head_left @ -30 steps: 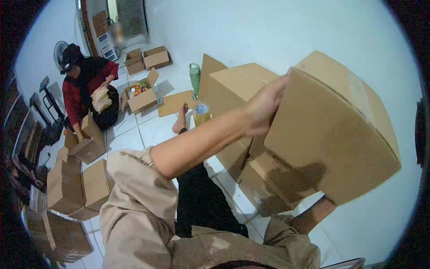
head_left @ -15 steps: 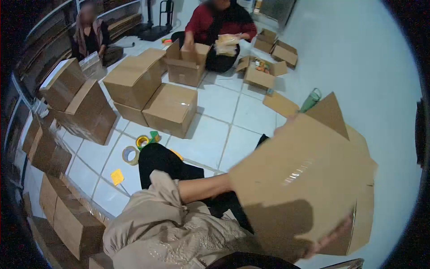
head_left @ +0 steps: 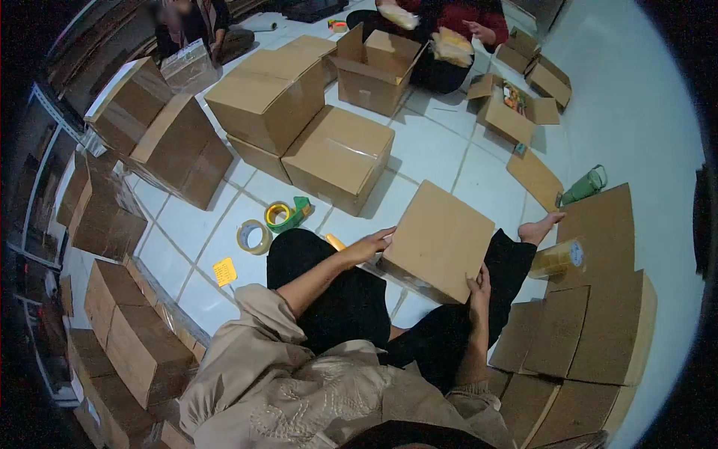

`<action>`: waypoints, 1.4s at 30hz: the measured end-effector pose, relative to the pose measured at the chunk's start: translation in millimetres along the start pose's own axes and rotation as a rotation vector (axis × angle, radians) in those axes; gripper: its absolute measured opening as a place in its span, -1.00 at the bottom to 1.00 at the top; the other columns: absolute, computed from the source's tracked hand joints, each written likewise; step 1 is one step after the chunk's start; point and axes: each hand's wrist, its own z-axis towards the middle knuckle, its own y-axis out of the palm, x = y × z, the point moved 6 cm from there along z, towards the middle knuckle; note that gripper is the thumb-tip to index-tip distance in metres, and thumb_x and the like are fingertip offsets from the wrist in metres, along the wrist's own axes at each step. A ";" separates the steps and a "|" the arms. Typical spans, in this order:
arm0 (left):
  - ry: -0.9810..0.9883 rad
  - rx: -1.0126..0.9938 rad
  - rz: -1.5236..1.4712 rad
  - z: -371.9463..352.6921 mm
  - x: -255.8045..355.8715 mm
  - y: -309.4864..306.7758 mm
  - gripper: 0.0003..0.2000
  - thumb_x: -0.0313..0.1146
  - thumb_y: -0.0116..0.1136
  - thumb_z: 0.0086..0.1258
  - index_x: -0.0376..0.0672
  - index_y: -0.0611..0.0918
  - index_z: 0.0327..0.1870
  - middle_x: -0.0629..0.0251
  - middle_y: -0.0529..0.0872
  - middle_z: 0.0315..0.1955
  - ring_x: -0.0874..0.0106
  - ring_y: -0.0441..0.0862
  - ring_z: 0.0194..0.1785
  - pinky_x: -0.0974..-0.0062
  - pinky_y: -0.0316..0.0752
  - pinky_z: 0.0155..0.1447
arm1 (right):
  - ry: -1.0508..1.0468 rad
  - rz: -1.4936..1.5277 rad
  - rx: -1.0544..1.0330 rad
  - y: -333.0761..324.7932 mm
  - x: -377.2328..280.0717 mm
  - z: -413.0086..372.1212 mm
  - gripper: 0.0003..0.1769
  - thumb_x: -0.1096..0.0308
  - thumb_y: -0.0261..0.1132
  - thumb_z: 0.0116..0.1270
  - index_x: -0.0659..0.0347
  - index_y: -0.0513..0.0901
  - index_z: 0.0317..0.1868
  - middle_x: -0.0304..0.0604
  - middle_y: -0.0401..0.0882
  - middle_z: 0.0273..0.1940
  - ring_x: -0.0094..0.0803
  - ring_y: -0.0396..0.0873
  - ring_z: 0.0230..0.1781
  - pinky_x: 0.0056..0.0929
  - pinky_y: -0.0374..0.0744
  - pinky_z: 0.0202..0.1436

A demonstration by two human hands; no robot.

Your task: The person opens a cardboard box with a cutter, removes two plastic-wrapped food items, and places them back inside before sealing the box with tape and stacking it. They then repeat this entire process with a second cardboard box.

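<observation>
A closed cardboard box (head_left: 440, 238) is held between my two hands, above my crossed legs. My left hand (head_left: 372, 245) grips its left side, fingers partly hidden at the edge. On the near right corner, my right hand (head_left: 479, 288) has its thumb over the top edge and its fingers along the side. Left of my knee lie a roll of tape (head_left: 254, 237) and a green tape dispenser (head_left: 299, 212) with a yellow roll (head_left: 277, 216). A yellow note (head_left: 224, 272) lies on the tiles nearby.
Stacked closed boxes (head_left: 338, 157) stand ahead; more boxes (head_left: 149, 340) line my left. Flattened cardboard (head_left: 598, 232), a clear jar (head_left: 557, 259) and a green bottle (head_left: 585, 185) are at right. A co-worker in red (head_left: 485, 22) handles packets behind an open box (head_left: 372, 86).
The box has moved away from my face and down over my legs, and my left hand has come into sight. My view has tilted down and turned left.
</observation>
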 end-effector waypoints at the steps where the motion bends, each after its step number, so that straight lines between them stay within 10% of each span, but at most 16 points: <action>1: -0.177 -0.097 -0.021 -1.7 -10.0 -9.2 -0.46 0.01 -0.15 0.42 -0.15 0.29 0.31 0.09 0.42 0.20 0.23 0.40 0.23 0.32 0.28 0.27 | -0.107 -0.051 0.009 2.8 4.2 5.5 -0.37 0.44 0.13 0.30 0.36 0.11 0.34 0.10 0.25 0.28 -0.21 0.24 0.29 -0.36 0.20 0.33; 6: -0.242 -0.219 1.285 7.1 -22.7 -88.9 -0.80 -0.34 0.20 0.10 -0.18 0.67 -0.25 0.13 0.68 -0.17 0.16 0.64 -0.12 0.26 0.54 -0.07 | -0.304 -0.531 0.241 18.6 -3.1 8.6 -0.40 0.36 0.01 0.38 0.43 0.05 0.34 0.23 0.17 0.30 -0.05 0.20 0.32 -0.29 0.18 0.34; 9: -0.182 -0.513 1.452 44.5 -175.5 -106.2 -0.79 -0.35 0.19 0.08 -0.13 0.68 -0.23 0.17 0.69 -0.16 0.21 0.65 -0.10 0.27 0.54 -0.08 | -0.280 -0.719 0.333 22.4 -19.5 8.9 -0.40 0.32 -0.03 0.40 0.43 0.02 0.35 0.27 0.12 0.31 0.05 0.17 0.32 -0.22 0.19 0.34; 16: -0.216 -0.612 1.610 44.6 -95.9 -47.0 -0.74 -0.36 0.20 0.08 -0.12 0.66 -0.17 0.14 0.68 -0.18 0.24 0.64 -0.08 0.27 0.53 -0.04 | -0.226 -0.728 0.289 23.3 -26.6 0.6 -0.38 0.30 -0.05 0.40 0.42 0.00 0.35 0.28 0.13 0.29 0.07 0.19 0.30 -0.20 0.22 0.31; 26: -0.168 -0.383 1.172 50.2 -27.3 -49.8 -0.72 -0.36 0.09 0.09 -0.14 0.58 -0.14 0.05 0.67 -0.25 0.08 0.61 -0.12 0.14 0.51 -0.10 | -0.204 -0.520 0.281 23.9 -23.1 3.2 -0.39 0.29 -0.01 0.37 0.41 0.06 0.34 0.24 0.14 0.31 0.05 0.18 0.32 -0.25 0.18 0.34; 30: -0.080 -0.238 0.774 63.4 -17.5 -60.8 -0.66 -0.36 0.05 0.17 -0.16 0.53 0.00 -0.05 0.63 -0.22 0.02 0.58 -0.07 0.12 0.45 -0.02 | -0.329 -0.974 0.347 25.2 -25.8 8.2 -0.40 0.32 0.02 0.33 0.37 0.13 0.33 0.23 0.11 0.32 0.03 0.15 0.34 -0.10 0.14 0.36; 35: -0.259 -0.256 0.189 75.6 -35.9 -52.1 -0.69 -0.16 -0.22 0.48 -0.22 0.50 -0.18 0.44 0.31 -0.52 0.52 0.24 -0.44 0.52 0.24 -0.30 | -0.311 -1.412 0.331 56.5 -61.3 60.3 -0.40 0.33 0.09 0.26 0.28 0.21 0.30 0.18 0.16 0.30 0.04 0.17 0.33 0.02 0.10 0.36; 42: -0.220 -0.195 -0.057 44.1 17.8 -39.9 -0.71 -0.17 -0.13 0.47 -0.18 0.42 0.02 0.45 0.46 -0.45 0.65 0.32 -0.40 0.67 0.26 -0.32 | -0.527 -0.693 0.107 115.8 -72.2 51.4 -0.66 0.52 0.13 0.21 0.32 0.50 0.04 0.07 0.48 0.00 -0.13 0.44 0.08 -0.27 0.37 0.19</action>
